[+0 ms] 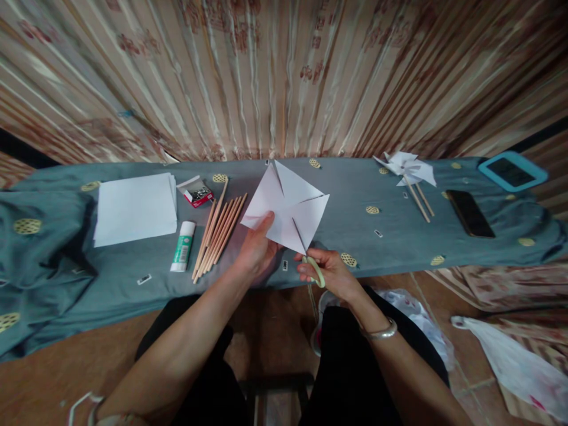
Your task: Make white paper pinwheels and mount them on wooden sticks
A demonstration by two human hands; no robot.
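My left hand (260, 245) grips a square sheet of white paper (295, 198) by its near left side, with the thumb on top and the fingers underneath. Slits run inward from the sheet's corners towards its middle. In my right hand (328, 269) is a pair of scissors (316, 272) with pale green handles. A dark blade lies along the slit at the sheet's near corner. Left of the paper, a bundle of thin wooden sticks (219, 236) rests on the cloth.
A glue stick (183, 247), an open red-and-white box of small metal pieces (195, 192) and stacked white paper (135, 210) lie on the left. Paper pinwheels on sticks (410, 168), a black phone (470, 213) and a blue-framed device (513, 170) lie on the right. A curtain (275, 77) hangs behind.
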